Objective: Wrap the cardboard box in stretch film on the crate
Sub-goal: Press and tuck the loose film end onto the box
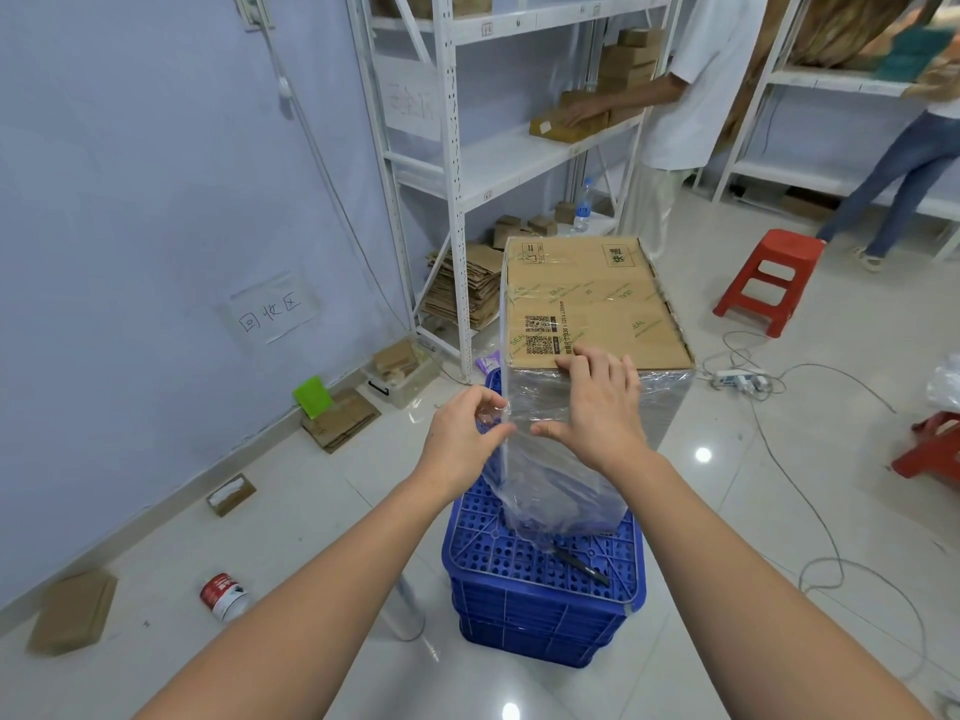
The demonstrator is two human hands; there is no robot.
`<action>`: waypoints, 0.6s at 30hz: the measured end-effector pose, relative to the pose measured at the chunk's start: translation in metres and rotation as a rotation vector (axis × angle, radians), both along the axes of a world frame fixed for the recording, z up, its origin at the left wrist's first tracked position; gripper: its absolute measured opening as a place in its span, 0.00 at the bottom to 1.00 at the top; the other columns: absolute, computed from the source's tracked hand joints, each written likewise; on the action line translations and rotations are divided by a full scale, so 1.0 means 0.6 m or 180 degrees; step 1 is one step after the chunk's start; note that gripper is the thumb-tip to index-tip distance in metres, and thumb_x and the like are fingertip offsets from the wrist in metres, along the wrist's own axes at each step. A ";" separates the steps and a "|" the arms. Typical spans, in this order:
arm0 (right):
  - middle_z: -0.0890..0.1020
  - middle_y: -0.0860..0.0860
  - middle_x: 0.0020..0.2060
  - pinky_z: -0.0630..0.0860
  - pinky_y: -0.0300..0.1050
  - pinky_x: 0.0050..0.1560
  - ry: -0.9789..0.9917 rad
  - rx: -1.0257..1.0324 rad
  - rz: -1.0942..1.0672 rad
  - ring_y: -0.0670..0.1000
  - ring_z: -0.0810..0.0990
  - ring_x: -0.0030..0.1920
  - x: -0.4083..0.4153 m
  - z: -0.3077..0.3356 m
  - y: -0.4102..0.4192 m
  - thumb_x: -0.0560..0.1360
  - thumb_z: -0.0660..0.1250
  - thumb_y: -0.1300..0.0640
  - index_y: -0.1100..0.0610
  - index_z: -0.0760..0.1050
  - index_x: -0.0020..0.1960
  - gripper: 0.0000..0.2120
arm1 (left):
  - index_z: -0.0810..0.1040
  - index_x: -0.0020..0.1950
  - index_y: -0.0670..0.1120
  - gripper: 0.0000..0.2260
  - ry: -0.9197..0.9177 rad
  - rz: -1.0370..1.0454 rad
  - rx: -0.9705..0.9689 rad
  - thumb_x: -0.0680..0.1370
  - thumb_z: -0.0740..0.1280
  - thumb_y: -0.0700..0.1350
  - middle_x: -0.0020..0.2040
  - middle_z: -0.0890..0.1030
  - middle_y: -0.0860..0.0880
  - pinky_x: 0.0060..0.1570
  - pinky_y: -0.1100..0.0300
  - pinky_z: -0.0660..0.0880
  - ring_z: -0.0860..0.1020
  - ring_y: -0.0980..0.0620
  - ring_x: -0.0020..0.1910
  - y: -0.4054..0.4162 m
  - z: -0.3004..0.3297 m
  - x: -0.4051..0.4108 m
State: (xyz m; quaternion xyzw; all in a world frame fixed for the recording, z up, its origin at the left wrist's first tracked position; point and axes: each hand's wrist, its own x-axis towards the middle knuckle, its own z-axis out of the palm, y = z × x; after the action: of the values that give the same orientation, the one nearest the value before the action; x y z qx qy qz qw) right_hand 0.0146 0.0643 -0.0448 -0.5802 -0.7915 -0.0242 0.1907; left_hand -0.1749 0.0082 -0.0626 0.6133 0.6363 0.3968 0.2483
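A tall cardboard box [587,298] with QR codes and taped seams on top stands on a blue plastic crate [540,595]. Clear stretch film [566,485] covers the box's near side and bunches loosely at the bottom. My left hand [462,428] pinches a gathered piece of film at the box's near left edge. My right hand [597,407] lies flat against the film on the near face, its fingers reaching the top edge of the box. A black pen-like tool [582,563] lies on the crate top.
A roll of stretch film [410,610] lies on the floor left of the crate. A red-white can [224,597] and flat cardboard pieces lie at the left. White shelving [452,163] stands behind. Red stools [769,280], a power strip [737,379] with cables and two people are to the right.
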 end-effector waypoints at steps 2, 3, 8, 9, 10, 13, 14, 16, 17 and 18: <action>0.64 0.49 0.71 0.45 0.59 0.77 0.0007 0.0003 0.0000 0.53 0.57 0.74 0.001 -0.002 0.000 0.60 0.72 0.28 0.48 0.63 0.70 0.46 | 0.77 0.51 0.53 0.10 0.0173 -0.0038 0.0046 0.77 0.76 0.42 0.48 0.79 0.57 0.48 0.70 0.72 0.76 0.64 0.47 -0.002 -0.001 -0.001; 0.63 0.49 0.71 0.45 0.59 0.77 0.0000 0.0010 -0.0001 0.53 0.57 0.74 0.001 -0.003 0.001 0.60 0.72 0.28 0.48 0.63 0.71 0.46 | 0.77 0.51 0.54 0.10 0.0237 -0.0047 0.0100 0.78 0.75 0.41 0.48 0.79 0.57 0.48 0.69 0.72 0.76 0.64 0.47 -0.003 -0.001 0.000; 0.64 0.50 0.71 0.45 0.59 0.77 -0.0011 0.0012 0.0003 0.53 0.58 0.74 0.003 -0.003 0.000 0.61 0.72 0.28 0.48 0.63 0.71 0.46 | 0.79 0.48 0.51 0.05 0.0195 -0.0038 0.0215 0.81 0.70 0.41 0.47 0.79 0.57 0.49 0.70 0.72 0.77 0.63 0.47 -0.004 0.000 0.004; 0.63 0.50 0.71 0.45 0.59 0.77 -0.0011 0.0010 0.0006 0.53 0.57 0.74 0.003 -0.002 0.000 0.61 0.72 0.28 0.48 0.63 0.71 0.46 | 0.79 0.48 0.50 0.04 0.0126 -0.0023 0.0196 0.81 0.70 0.41 0.47 0.80 0.56 0.49 0.68 0.73 0.77 0.62 0.47 -0.004 0.000 0.004; 0.63 0.49 0.71 0.45 0.59 0.77 -0.0013 0.0005 0.0013 0.53 0.57 0.74 0.004 -0.002 0.000 0.61 0.72 0.29 0.48 0.62 0.71 0.46 | 0.79 0.49 0.50 0.04 0.0027 -0.0005 0.0155 0.81 0.69 0.41 0.47 0.80 0.56 0.49 0.68 0.74 0.77 0.61 0.47 -0.004 -0.001 0.005; 0.63 0.49 0.71 0.45 0.59 0.77 -0.0049 -0.0016 0.0035 0.53 0.57 0.74 0.005 -0.001 0.001 0.59 0.73 0.29 0.47 0.62 0.72 0.48 | 0.78 0.49 0.51 0.06 -0.0480 0.0157 0.0001 0.82 0.68 0.40 0.47 0.82 0.55 0.47 0.70 0.72 0.78 0.63 0.46 -0.008 0.003 0.002; 0.63 0.49 0.71 0.45 0.59 0.77 -0.0064 -0.0025 0.0041 0.53 0.57 0.74 0.006 -0.001 0.001 0.59 0.73 0.28 0.48 0.61 0.72 0.48 | 0.78 0.49 0.51 0.06 -0.0713 0.0255 -0.0010 0.83 0.68 0.40 0.48 0.83 0.55 0.48 0.69 0.73 0.79 0.64 0.47 -0.008 0.005 -0.002; 0.62 0.50 0.72 0.44 0.59 0.77 -0.0079 -0.0045 0.0061 0.54 0.57 0.74 0.007 0.000 0.000 0.59 0.73 0.28 0.48 0.61 0.72 0.50 | 0.78 0.49 0.50 0.05 -0.1208 0.0440 -0.0027 0.83 0.68 0.41 0.49 0.85 0.53 0.53 0.64 0.76 0.82 0.60 0.50 -0.007 0.007 -0.010; 0.62 0.50 0.72 0.44 0.59 0.77 -0.0087 -0.0052 0.0073 0.54 0.56 0.75 0.008 0.000 0.000 0.59 0.74 0.29 0.48 0.60 0.73 0.50 | 0.77 0.50 0.49 0.04 -0.1410 0.0516 -0.0063 0.83 0.68 0.41 0.49 0.86 0.51 0.55 0.61 0.77 0.83 0.57 0.51 -0.006 0.009 -0.013; 0.62 0.50 0.72 0.44 0.59 0.77 -0.0096 -0.0057 0.0084 0.54 0.56 0.75 0.010 0.000 -0.001 0.59 0.74 0.29 0.48 0.60 0.73 0.50 | 0.77 0.50 0.48 0.03 -0.1570 0.0590 -0.0099 0.83 0.67 0.40 0.48 0.86 0.50 0.56 0.58 0.78 0.84 0.55 0.51 -0.004 0.010 -0.016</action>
State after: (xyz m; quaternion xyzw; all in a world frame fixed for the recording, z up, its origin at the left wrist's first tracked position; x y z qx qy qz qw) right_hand 0.0205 0.0639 -0.0446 -0.5710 -0.8020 -0.0233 0.1739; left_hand -0.1843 0.0055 -0.0569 0.4333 0.6160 0.5454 0.3678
